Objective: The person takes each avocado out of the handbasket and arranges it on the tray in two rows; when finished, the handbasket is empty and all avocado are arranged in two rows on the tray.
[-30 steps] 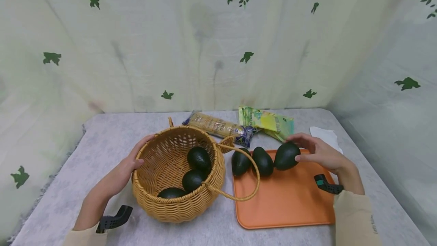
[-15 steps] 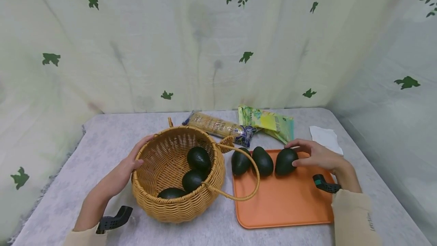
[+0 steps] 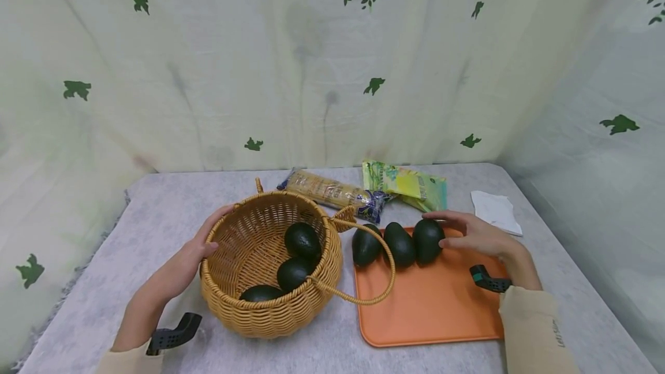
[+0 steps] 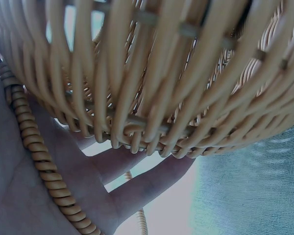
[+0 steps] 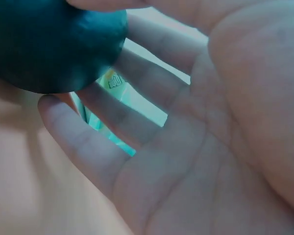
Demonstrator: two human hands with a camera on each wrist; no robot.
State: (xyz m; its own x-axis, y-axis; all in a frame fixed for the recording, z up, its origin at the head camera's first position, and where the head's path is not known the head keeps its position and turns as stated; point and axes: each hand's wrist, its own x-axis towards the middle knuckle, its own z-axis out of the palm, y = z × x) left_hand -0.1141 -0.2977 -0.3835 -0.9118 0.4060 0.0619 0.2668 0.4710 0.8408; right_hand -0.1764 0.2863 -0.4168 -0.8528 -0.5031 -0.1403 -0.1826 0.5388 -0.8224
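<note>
Grey tabletop (image 3: pixel 161 206) — hands (image 3: pixel 189 258) (image 3: pixel 480 238) hold basket (image 3: pixel 270 323) and avocado (image 3: pixel 428 241).

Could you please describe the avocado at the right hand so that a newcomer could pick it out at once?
Start with the orange tray, to the right of the wicker basket. Along its far edge is a row of three dark avocados. You want the rightmost avocado, the only one with the right hand's fingers against it.
</note>
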